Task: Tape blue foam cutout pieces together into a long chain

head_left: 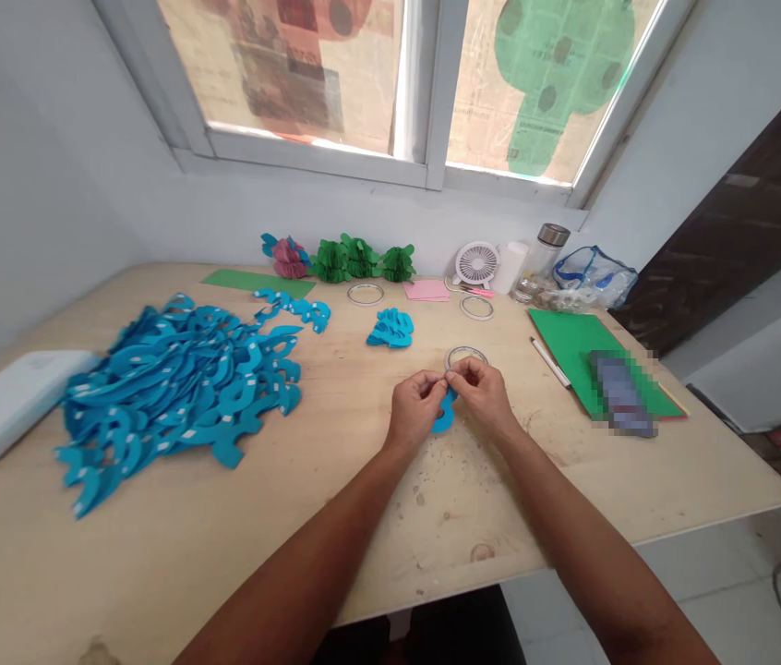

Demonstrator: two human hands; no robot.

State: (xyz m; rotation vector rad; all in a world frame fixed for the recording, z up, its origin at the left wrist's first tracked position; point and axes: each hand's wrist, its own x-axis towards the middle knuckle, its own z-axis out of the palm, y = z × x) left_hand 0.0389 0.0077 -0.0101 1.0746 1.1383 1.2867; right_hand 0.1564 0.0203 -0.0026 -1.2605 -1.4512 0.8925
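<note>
Over the middle of the wooden table, my left hand [413, 405] and my right hand [486, 395] meet at their fingertips. Both are closed in a pinch at the upper end of a curvy blue paper cutout [444, 416], whose lower part hangs below the fingers. Whether a small bit of tape is also between the fingertips is hidden. Just behind my right fingers lies a roll of tape [466, 351]. Farther back sits a small stack of blue cutouts [391, 328]. To the left spreads a large heap of blue cutouts [183, 374], many bearing small white squares.
A white box-like device [13, 402] lies at the left. Paper honeycomb shapes [331, 261], more tape rings [366, 295], a small fan [477, 265] and a bottle [548, 249] line the back. Green sheets [563, 342], a pen [551, 362] and a blurred-out object [622, 392] lie right.
</note>
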